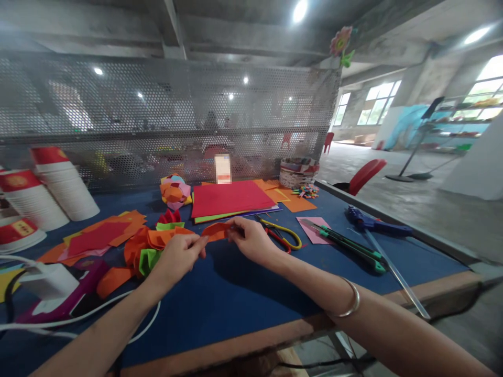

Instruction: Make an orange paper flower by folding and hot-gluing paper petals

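Note:
My left hand (178, 257) and my right hand (251, 240) both pinch a small orange paper piece (215, 231) just above the blue table (243, 298). Each hand grips one end of it, fingers closed. A silver bangle circles my right wrist. Beside my left hand lies a cluster of folded orange, green and red paper pieces (151, 245). Yellow-and-red scissors (281, 234) lie just right of my right hand.
A red paper stack (230, 198) lies behind the hands, with a folded paper ball (175, 191) and a basket (298, 172). Green utility knives (348, 244), a blue glue gun (367, 222) and a ruler lie right. Cup stacks (63, 180), a purple glue gun (63, 298) and cables sit left.

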{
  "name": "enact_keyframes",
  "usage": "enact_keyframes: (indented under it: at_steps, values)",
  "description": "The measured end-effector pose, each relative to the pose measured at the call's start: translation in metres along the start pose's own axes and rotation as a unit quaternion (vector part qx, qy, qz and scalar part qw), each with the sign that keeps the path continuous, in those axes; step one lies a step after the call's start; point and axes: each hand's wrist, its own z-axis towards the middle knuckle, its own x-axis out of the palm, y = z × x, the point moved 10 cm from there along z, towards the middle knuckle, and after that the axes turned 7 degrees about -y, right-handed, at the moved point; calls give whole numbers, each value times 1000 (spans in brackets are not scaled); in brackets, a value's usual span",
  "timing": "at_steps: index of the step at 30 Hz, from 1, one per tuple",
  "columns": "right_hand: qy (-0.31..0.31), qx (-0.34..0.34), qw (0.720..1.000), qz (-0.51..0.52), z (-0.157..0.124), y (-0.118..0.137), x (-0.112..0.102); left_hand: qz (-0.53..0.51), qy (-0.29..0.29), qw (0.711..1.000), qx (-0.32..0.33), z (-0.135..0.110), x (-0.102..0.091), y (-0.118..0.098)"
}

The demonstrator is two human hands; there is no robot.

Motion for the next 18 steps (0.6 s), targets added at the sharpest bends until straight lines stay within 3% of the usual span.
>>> enact_keyframes:
  at_steps: [2,5,8,11,14,18]
  values:
    - [-2,8,1000,-1,2,-4,-1,19,-7,1000,16,-2,-3,-6]
    - [-5,21,1000,-14,5,-9,-4,76,-65,990,97,-5,-24,-30]
    - [-6,24,999,-28,6,-12,-5,143,-197,956,165,-10,-68,-54]
    - [4,14,999,-37,6,-10,-3,199,-288,921,171,-8,-105,-59]
    - [13,10,999,-36,5,-10,-2,225,-258,923,179,5,-105,-48]
    - [20,11,999,-24,5,-10,-1,241,-207,927,198,16,-84,-28]
